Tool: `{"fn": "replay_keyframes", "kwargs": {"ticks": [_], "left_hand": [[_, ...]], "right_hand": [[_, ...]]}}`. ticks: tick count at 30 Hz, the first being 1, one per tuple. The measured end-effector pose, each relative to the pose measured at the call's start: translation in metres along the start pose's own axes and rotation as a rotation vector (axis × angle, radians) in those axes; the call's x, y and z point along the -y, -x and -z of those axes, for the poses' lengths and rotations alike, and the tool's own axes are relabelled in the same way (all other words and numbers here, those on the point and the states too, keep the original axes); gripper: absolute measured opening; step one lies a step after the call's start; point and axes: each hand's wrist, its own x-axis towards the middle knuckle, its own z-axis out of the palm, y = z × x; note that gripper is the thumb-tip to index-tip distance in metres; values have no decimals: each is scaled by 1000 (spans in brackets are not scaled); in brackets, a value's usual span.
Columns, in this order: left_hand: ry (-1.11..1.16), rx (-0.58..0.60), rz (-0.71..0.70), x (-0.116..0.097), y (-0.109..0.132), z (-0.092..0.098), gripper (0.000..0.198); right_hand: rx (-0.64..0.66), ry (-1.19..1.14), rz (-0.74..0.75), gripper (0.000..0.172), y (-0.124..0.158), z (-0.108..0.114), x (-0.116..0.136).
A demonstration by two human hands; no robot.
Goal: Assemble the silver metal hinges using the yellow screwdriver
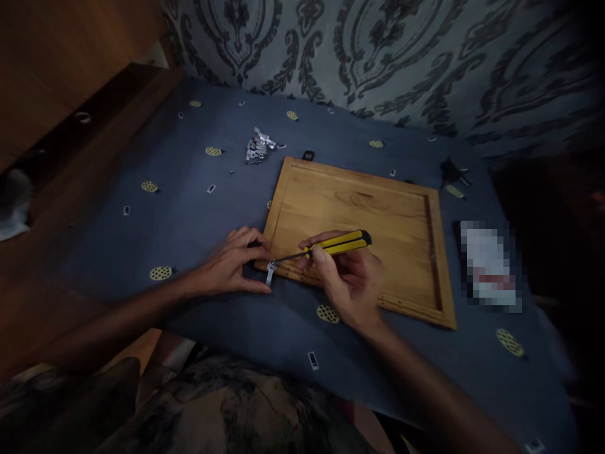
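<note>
- The fingers [250, 252] of the left hand [231, 261] are closed around a small metal fitting [270, 272], thumb below and the other fingers above. It seems they pin it so that it cannot slide under the tool.
- The metal fitting sits at the lower left corner of a wooden panel [378, 214], just left of the frame's centre, and touches its edge.
- The fingers [317, 253] of the right hand [352, 277] are clamped on the yellow and black handle of a screwdriver [338, 243]. The shaft lies low and points left, with its tip on the fitting; the flat angle probably suits a side approach.
- The wooden panel lies flat, its recessed face up, on a blue patterned cloth [189, 214], which gives it a steady base.
- A heap of similar metal parts [258, 146] lies in the upper middle, well apart from the hands but within reach.
- Some dark small items [451, 171] lie beyond the panel's upper right corner; I cannot tell what they are.
- A blurred pack [489, 265] lies to the right of the panel.
</note>
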Motion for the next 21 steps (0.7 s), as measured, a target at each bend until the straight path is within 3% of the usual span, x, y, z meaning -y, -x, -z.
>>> {"fn": "replay_keyframes", "kwargs": {"ticks": [21], "left_hand": [[-17,-2,-5,0,0,0,53]], "right_hand": [[8,-3,5,15,-1,-3,-5]]}}
